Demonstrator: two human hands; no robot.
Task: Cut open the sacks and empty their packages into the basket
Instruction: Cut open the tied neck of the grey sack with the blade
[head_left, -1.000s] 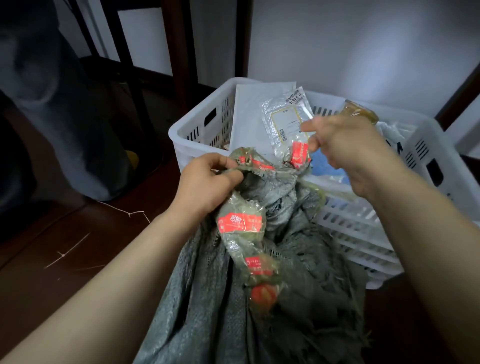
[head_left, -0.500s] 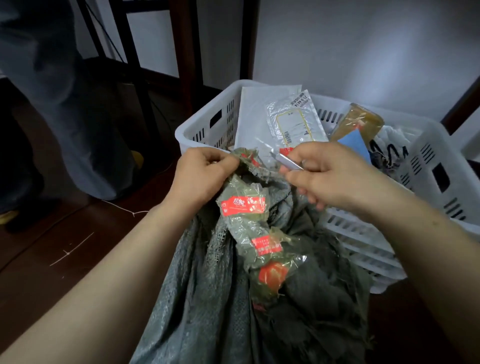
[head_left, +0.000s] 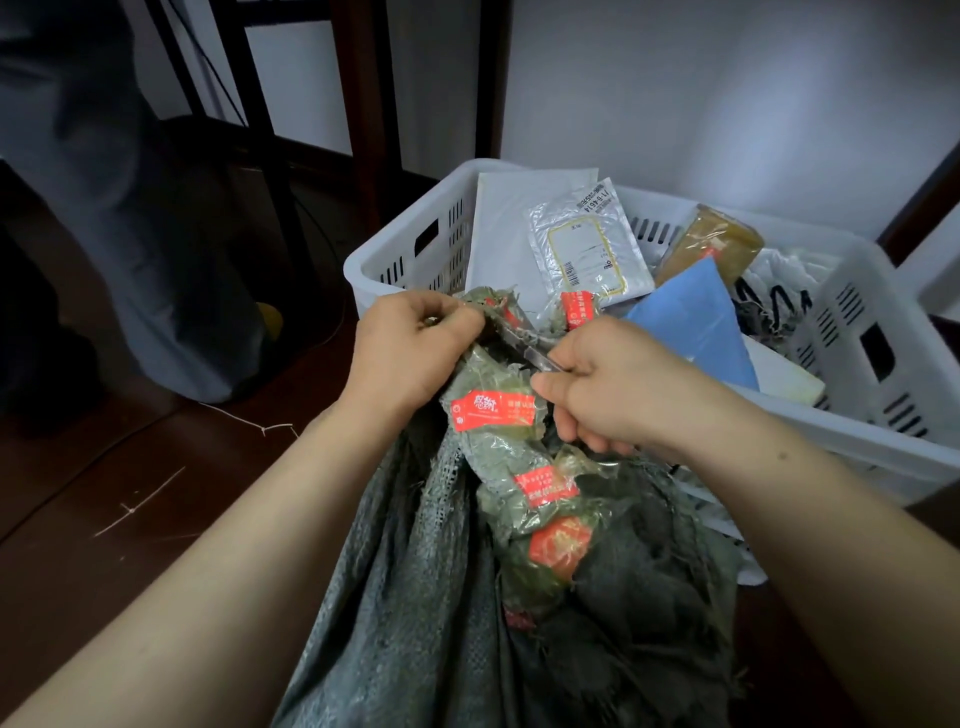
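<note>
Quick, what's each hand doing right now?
Left hand: closed, gripping the taped top of the grey woven sack.
Right hand: closed, holding a small metal blade.

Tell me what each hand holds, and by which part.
Left hand grips the grey sack at its taped top; right hand grips a blade by its rear end.

Dark wooden floor (head_left: 104, 493), white wall (head_left: 727, 104)

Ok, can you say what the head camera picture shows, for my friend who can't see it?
A person's left hand grips the taped mouth of a grey woven plastic sack while the right hand holds a small metal blade against it. Behind stands a white slotted plastic basket holding packages.
</note>
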